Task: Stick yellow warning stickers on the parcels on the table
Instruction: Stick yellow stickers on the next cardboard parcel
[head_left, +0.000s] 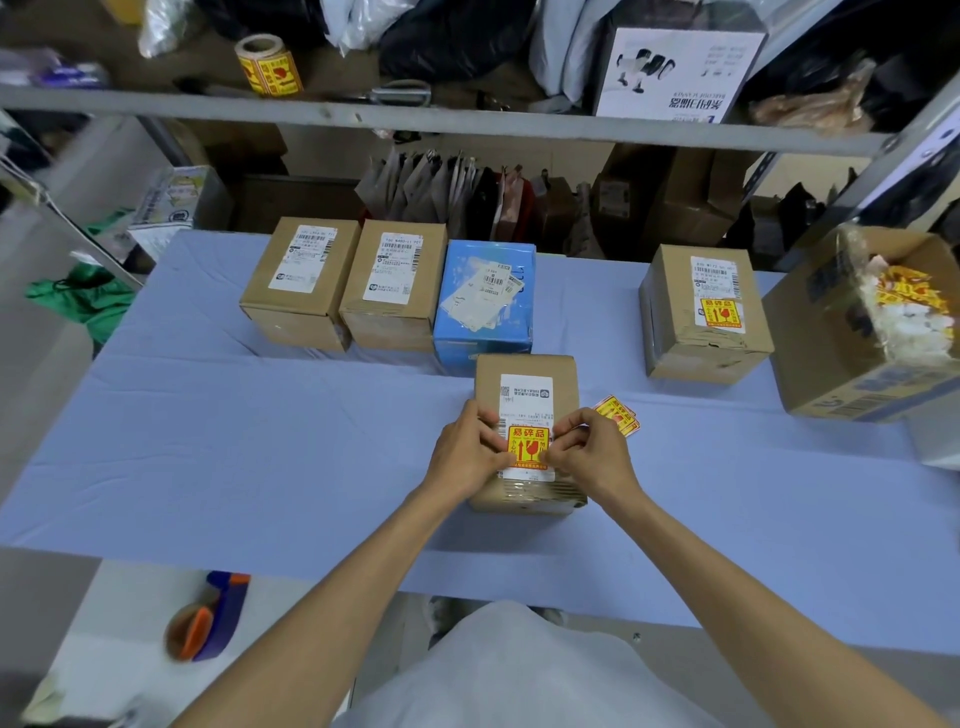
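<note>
My left hand (467, 452) and my right hand (587, 449) meet over a small brown cardboard parcel (524, 384) standing at the centre of the table (260, 441), which is draped in smooth pale blue cloth. Both sets of fingertips pinch the side edges of a glossy rectangular yellow sticker (528, 447) with red print, holding it flat against the parcel's white shipping label. At about three o'clock from my right hand, just beside it, a few loose stickers (621, 410) lie on the cloth. At twelve o'clock sit two plain cardboard boxes (343, 283) side by side and a shiny blue box (485, 296) touching them. At two o'clock stands a taped, dented box (701, 312) already bearing a yellow sticker, and beyond it an open carton (857, 332) holding crumpled backing paper.
</note>
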